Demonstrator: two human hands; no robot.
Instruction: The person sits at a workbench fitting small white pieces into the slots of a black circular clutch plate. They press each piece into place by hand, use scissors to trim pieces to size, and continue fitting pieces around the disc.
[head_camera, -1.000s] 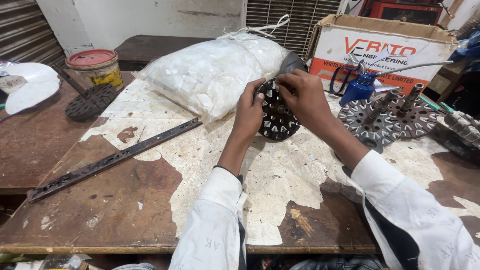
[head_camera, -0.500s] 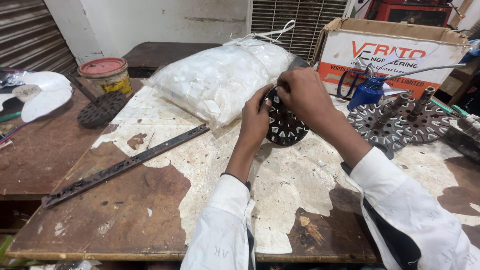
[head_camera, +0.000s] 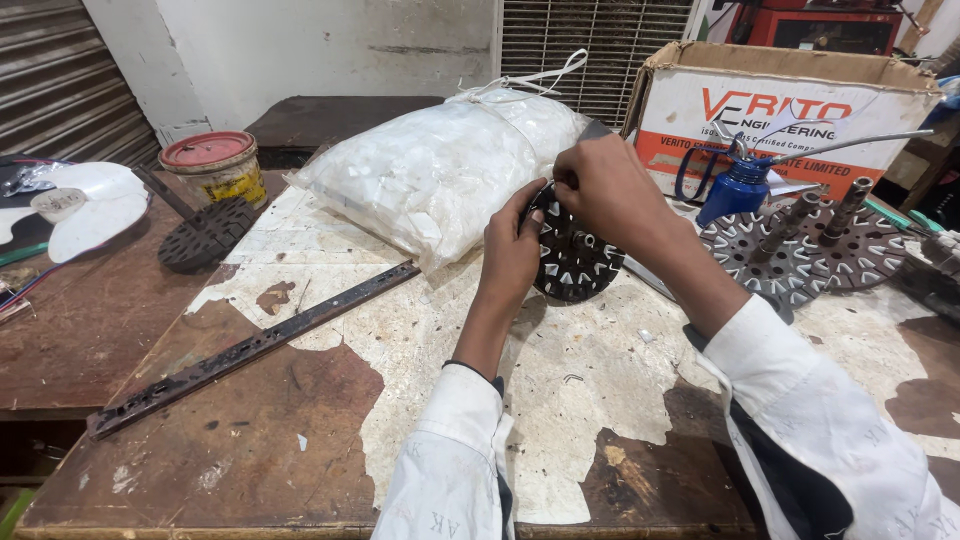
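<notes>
The dark slotted metal disc (head_camera: 575, 262) stands tilted on the surface (head_camera: 300, 420) at 12 o'clock, left hand (head_camera: 512, 250) clamped on its 9 o'clock rim, right hand (head_camera: 600, 185) pinching the 12 o'clock edge; it looks stiff, heavy, sharp-slotted, best gripped by the rim.

Plastic bag (head_camera: 430, 175) crowds left hand (head_camera: 512, 240)

Slotted disc (head_camera: 575, 262) between plastic bag (head_camera: 430, 175) left and oil can (head_camera: 738, 190) right.
</notes>
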